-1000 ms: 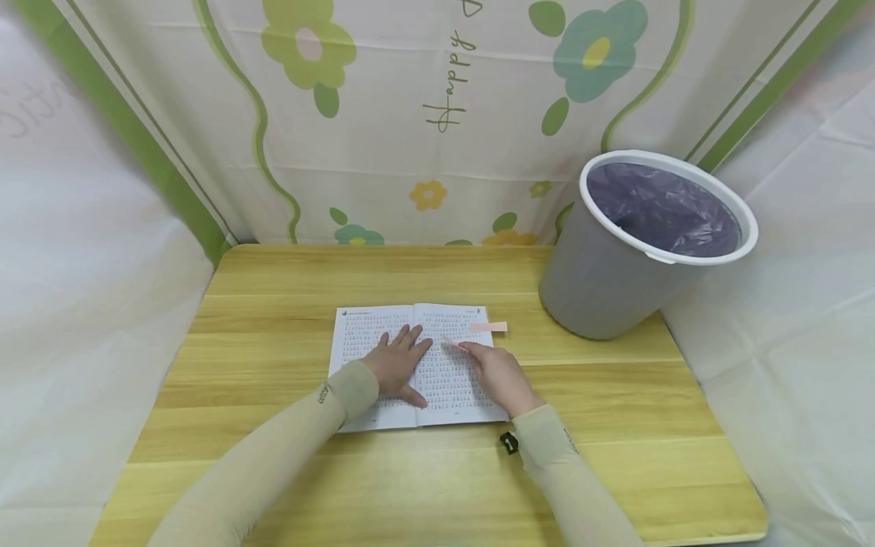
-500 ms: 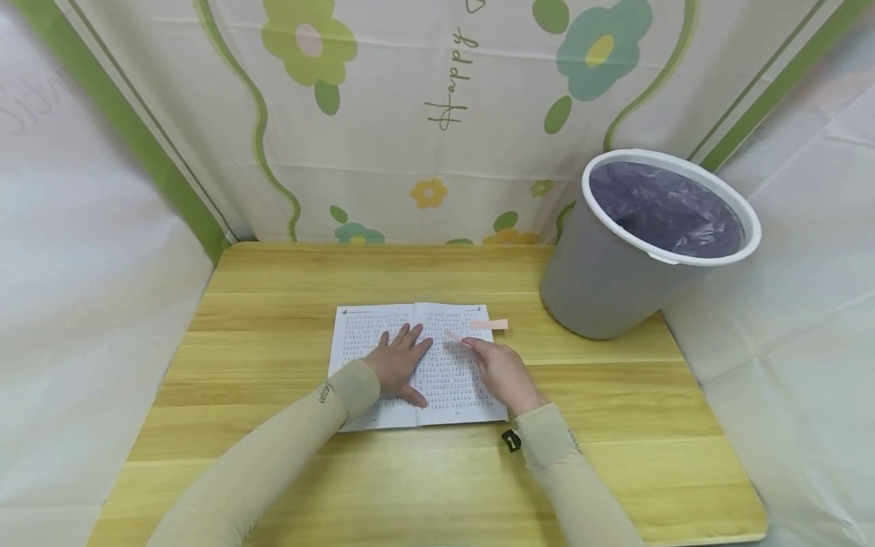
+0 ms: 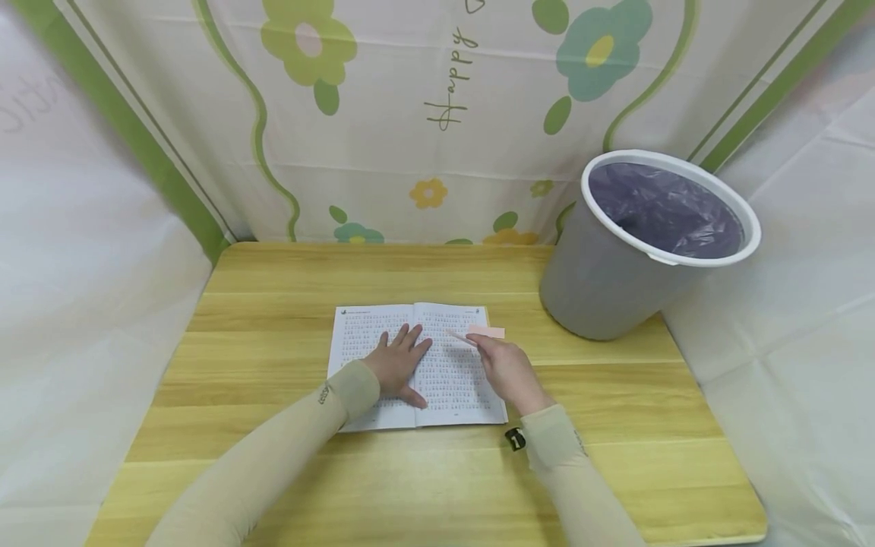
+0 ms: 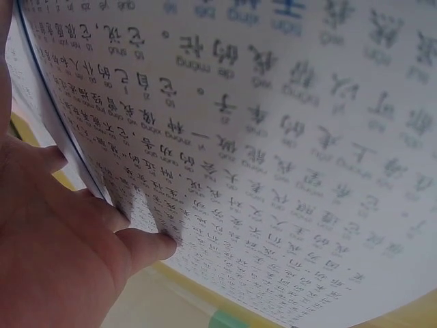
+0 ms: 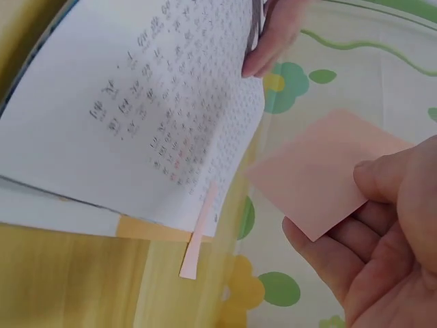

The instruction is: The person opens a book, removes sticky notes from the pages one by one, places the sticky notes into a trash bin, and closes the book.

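Note:
An open book (image 3: 437, 380) printed with rows of characters lies on the wooden table. My left hand (image 3: 398, 366) rests across its inner fold with fingers spread; in the left wrist view, fingertips (image 4: 153, 247) touch the page. Above the right-hand page is my right hand (image 3: 509, 372), pinching a square pink sticky note (image 5: 321, 174) between thumb and fingers. From the head view that note shows nearly edge-on as a thin pale sliver. A pink paper strip (image 3: 487, 332) lies on the right page and sticks out past its outer edge.
A grey trash bin (image 3: 601, 281) with a white rim and dark purple liner stands at the table's back right corner. Behind the wooden table (image 3: 273, 471) hangs a flowered curtain (image 3: 383, 152). White sheets hang at both sides.
My right hand has shifted a little to the right and away from me, still pinching the sticky note. The left hand stays flat on the book.

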`<state>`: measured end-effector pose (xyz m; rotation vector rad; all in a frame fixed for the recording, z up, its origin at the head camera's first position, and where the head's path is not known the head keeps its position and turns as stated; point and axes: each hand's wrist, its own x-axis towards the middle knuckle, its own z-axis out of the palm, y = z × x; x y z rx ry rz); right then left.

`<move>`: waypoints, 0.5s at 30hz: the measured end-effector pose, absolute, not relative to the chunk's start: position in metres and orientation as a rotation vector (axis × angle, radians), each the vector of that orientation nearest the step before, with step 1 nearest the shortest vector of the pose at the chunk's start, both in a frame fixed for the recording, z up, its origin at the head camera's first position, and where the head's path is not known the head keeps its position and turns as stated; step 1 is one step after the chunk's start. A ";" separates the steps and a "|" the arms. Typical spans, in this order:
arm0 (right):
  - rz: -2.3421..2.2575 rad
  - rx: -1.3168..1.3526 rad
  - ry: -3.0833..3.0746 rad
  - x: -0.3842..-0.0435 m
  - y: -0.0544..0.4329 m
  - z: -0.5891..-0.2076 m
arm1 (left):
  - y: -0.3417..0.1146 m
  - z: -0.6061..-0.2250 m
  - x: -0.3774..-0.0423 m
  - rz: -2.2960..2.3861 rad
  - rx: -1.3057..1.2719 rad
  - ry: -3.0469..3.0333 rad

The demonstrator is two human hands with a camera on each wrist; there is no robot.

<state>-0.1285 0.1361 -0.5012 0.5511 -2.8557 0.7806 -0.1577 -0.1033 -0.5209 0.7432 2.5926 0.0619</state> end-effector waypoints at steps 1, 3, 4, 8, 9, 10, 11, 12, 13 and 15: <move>0.781 0.553 -2.854 -0.128 0.137 -0.500 | -0.103 -0.522 -0.158 0.064 0.741 2.593; 0.776 0.551 -2.853 -0.128 0.138 -0.497 | -0.103 -0.525 -0.159 0.067 0.739 2.597; 0.772 0.549 -2.854 -0.127 0.139 -0.496 | -0.104 -0.525 -0.159 0.071 0.739 2.598; 0.766 0.526 -2.853 -0.126 0.147 -0.489 | -0.104 -0.524 -0.158 0.092 0.731 2.592; 0.771 0.518 -2.848 -0.126 0.150 -0.486 | -0.104 -0.524 -0.158 0.098 0.729 2.590; 0.770 0.513 -2.838 -0.126 0.152 -0.483 | -0.104 -0.523 -0.158 0.107 0.726 2.588; 0.773 0.507 -2.824 -0.126 0.155 -0.480 | -0.104 -0.522 -0.158 0.111 0.724 2.586; 0.777 0.503 -2.808 -0.126 0.158 -0.477 | -0.104 -0.522 -0.157 0.114 0.722 2.584; 0.771 0.500 -2.794 -0.126 0.161 -0.474 | -0.104 -0.521 -0.157 0.114 0.721 2.583; 0.771 0.506 -2.757 -0.125 0.166 -0.468 | -0.104 -0.521 -0.157 0.109 0.719 2.579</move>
